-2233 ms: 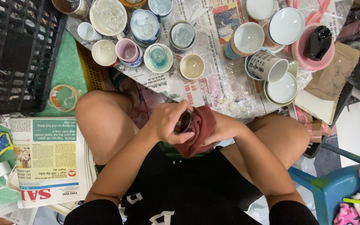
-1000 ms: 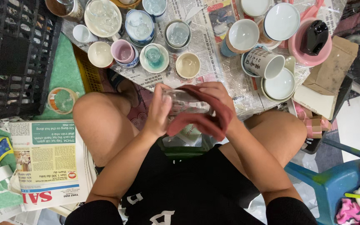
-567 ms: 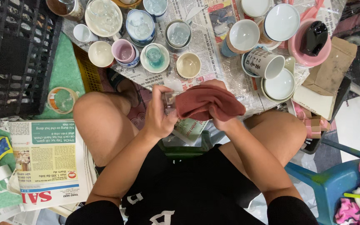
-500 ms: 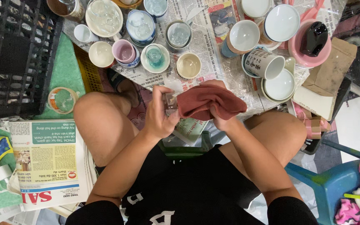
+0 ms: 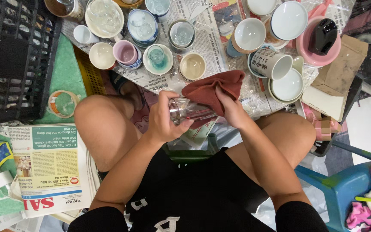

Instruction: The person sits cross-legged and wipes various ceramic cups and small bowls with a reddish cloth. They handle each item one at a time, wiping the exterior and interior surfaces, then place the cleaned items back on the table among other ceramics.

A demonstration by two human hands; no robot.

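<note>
A clear drinking glass is gripped by the left hand, whose fingers are curled closed around its body, the thumb lying along the near side. The glass is held on its side above the gap between the two bare knees, with one end turned towards the right hand. A dark red cloth is clutched by the right hand; the fingers are folded over the cloth, and the cloth is pressed against the right end of the glass and bunched above it. Whether the cloth reaches inside the glass cannot be told.

Just beyond the hands, sheets of newspaper are spread on the floor, and crockery is set out on them. A small beige bowl is seen just above the cloth, and beside it, to the left, a small teal-tinted glass on a saucer. A pink cup and a cream bowl are placed further left. To the right of the cloth, a white mug lies tipped on its side, touching a white bowl. A pink bowl with a black object in it is seen at the upper right. A black plastic crate is stood at the far left, with a roll of tape near it. A folded newspaper lies beside the left thigh.
</note>
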